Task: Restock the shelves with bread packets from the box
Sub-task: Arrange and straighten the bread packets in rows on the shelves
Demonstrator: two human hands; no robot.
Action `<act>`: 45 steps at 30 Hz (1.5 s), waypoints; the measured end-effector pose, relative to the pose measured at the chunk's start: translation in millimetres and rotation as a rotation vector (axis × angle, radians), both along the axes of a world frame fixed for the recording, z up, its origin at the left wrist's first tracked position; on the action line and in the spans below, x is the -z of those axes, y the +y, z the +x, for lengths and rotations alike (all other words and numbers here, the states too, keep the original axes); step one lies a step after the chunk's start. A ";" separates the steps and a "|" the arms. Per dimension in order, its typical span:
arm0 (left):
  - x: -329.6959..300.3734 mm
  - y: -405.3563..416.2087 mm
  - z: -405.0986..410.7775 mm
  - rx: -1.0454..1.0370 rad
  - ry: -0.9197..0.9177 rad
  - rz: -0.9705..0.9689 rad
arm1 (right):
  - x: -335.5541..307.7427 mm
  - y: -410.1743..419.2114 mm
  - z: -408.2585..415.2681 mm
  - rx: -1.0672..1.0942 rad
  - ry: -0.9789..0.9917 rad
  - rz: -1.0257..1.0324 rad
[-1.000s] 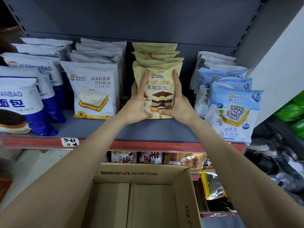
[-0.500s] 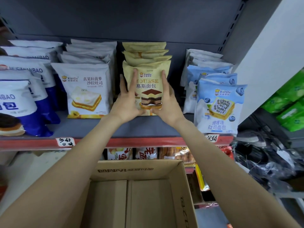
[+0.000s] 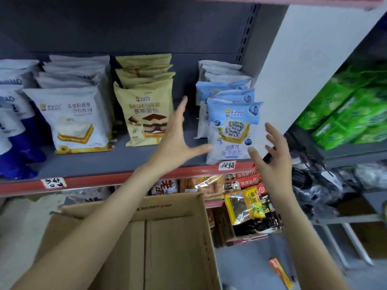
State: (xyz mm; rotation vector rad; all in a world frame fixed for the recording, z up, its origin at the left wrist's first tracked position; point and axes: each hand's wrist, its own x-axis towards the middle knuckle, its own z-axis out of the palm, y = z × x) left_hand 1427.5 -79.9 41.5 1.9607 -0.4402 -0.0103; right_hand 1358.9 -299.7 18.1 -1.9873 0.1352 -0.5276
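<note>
Head view: both hands have left the mousse packet (image 3: 146, 114); left hand (image 3: 178, 141) and right hand (image 3: 272, 158), fingers spread, now flank the blue packet (image 3: 232, 130), box (image 3: 167, 237) empty.

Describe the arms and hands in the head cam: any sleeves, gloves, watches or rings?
Both forearms are bare for as far as the frame shows, with no sleeve edge visible. The left hand and right hand wear no gloves. No watch, wristband or ring shows, though motion blur softens the fingers.
</note>
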 end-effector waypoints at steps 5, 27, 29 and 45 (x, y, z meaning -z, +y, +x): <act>23.9 -53.7 29.8 -0.082 0.108 0.058 | 12.6 -42.1 52.5 -0.219 0.252 0.103; 66.9 -87.2 25.4 -0.070 0.076 0.053 | 33.7 -52.8 102.0 -0.628 0.139 0.236; 66.6 -88.0 25.9 -0.087 0.038 0.117 | 34.1 -53.4 99.1 -0.617 0.119 0.241; 64.0 -96.3 51.8 -0.075 0.024 0.016 | 31.0 -57.7 123.9 -0.626 0.121 0.378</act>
